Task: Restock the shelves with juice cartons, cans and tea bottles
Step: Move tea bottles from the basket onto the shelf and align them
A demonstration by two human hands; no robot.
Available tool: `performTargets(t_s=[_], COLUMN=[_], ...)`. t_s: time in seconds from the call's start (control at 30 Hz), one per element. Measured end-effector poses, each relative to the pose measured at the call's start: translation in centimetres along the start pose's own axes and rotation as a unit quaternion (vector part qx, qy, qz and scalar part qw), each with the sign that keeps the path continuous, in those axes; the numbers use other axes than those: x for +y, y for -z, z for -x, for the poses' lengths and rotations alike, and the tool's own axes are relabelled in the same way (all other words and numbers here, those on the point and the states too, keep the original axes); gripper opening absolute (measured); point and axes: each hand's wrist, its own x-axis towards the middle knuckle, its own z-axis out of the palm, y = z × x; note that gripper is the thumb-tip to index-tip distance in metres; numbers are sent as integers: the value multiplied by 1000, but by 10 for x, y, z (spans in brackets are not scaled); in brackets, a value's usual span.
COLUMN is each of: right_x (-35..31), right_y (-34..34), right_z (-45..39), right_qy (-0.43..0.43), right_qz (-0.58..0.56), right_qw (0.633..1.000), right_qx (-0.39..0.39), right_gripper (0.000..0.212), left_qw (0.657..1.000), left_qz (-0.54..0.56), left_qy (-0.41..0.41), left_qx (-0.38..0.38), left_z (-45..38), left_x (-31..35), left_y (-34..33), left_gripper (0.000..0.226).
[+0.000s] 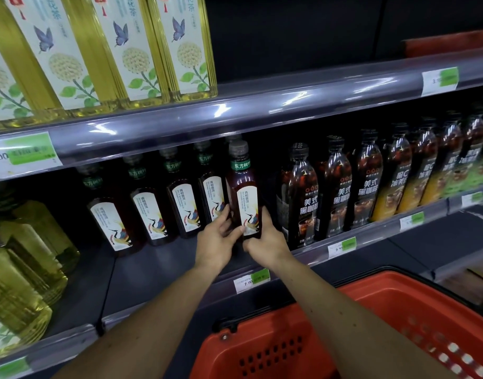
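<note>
Your left hand (217,237) and right hand (265,239) are clamping their fingers (241,231) around the upright tea bottle (244,198), other bottles (180,206) standing just left of them.

Tea bottle (243,198) stands on shelf (163,266), right of its row (158,212).

Mid shelf (158,266): dark tea btls (155,214) left, coffee btls (336,192) right, upright.
</note>
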Motion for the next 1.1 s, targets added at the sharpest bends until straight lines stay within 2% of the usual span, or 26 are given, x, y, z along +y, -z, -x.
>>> performTargets(t_s=[0.3, 0.5, 0.87, 0.97, 1.1], right_x=[2, 0, -11, -13, -16], right_y=[-1, 0, 2, 7, 8], right_z=[-4, -7, -10, -5, 2], right_qy=[1, -7, -34, -44, -43], right_qz=[10, 7, 21, 15, 4], right_qw=[1000, 1000, 999, 999, 999], right_qx=[-3, 1, -7, -26, -28], right_gripper=[105, 107, 108, 111, 109], left_qw=[999, 998, 981, 981, 985], left_qz=[-33, -39, -144, -109, -46], left_qy=[-4, 18, 68, 92, 111], left_qx=[2, -36, -108, -134, -125], left_z=[2, 3, -5, -6, 1], left_x=[3, 9, 25, 23, 22], left_y=[-3, -3, 3, 6, 9], left_gripper=[77, 83, 94, 99, 91])
